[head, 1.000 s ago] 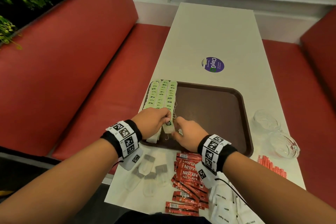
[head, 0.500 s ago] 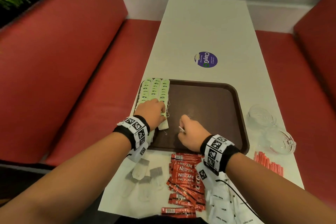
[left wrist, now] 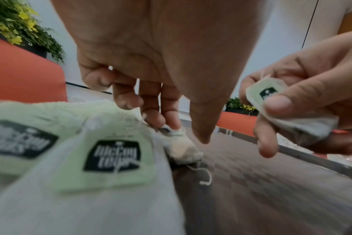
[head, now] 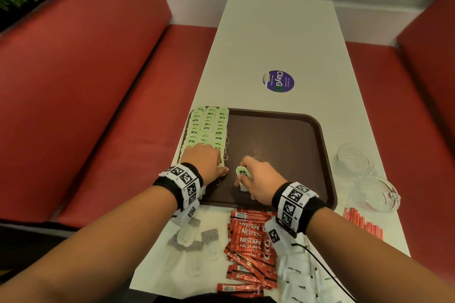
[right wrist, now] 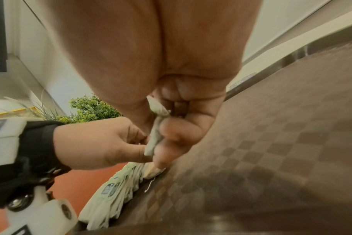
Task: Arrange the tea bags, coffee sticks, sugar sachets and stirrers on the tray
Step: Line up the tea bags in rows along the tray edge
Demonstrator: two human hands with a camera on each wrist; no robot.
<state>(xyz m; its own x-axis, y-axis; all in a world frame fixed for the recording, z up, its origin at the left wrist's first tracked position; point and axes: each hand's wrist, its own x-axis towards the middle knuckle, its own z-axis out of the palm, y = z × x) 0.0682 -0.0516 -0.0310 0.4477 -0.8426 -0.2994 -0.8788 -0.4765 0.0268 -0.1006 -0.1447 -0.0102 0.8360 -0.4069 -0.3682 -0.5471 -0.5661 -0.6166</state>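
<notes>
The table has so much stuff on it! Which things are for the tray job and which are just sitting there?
For the job:
tray
tea bags
coffee sticks
sugar sachets
stirrers
tea bag in the right hand

Just lying about:
two glass cups
round purple sticker

tray [head: 327,155] right part bare | tea bag rows [head: 208,128] fill left edge | glass cups [head: 354,160] apparently just right
</notes>
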